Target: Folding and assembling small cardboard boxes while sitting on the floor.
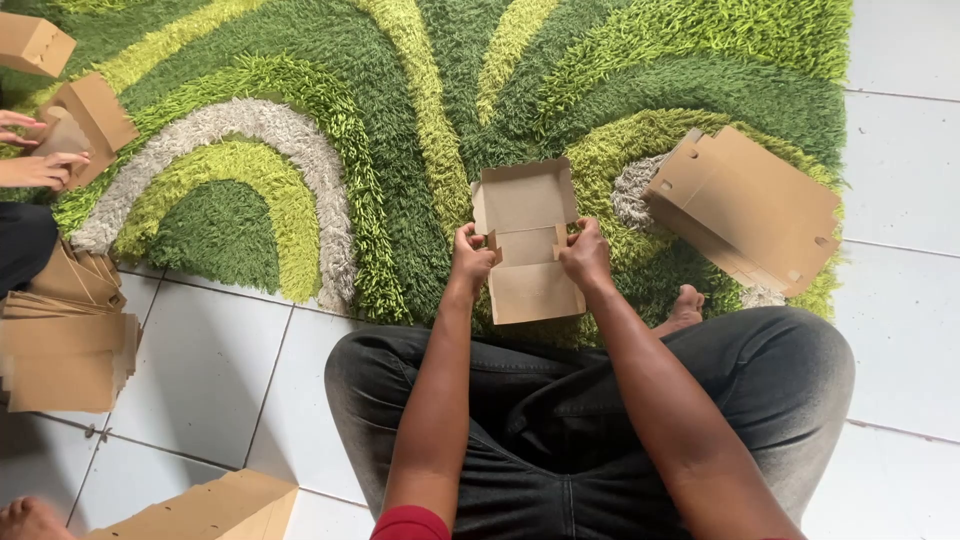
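Observation:
I sit cross-legged at the edge of a green shag rug (pixel 400 120). Both hands hold a small brown cardboard box blank (pixel 528 245) that is partly folded, its lid flap standing open toward the far side. My left hand (pixel 470 260) pinches the box's left side flap. On the opposite side, my right hand (pixel 587 255) pinches the right flap. The box rests low over the rug just beyond my knees.
A stack of flat cardboard blanks (pixel 745 208) lies on the rug at right. At left, another person's hands (pixel 35 150) fold a similar box (pixel 88 120), with a finished box (pixel 35 42) above and piled blanks (pixel 65 340) on the white tile floor (pixel 210 370).

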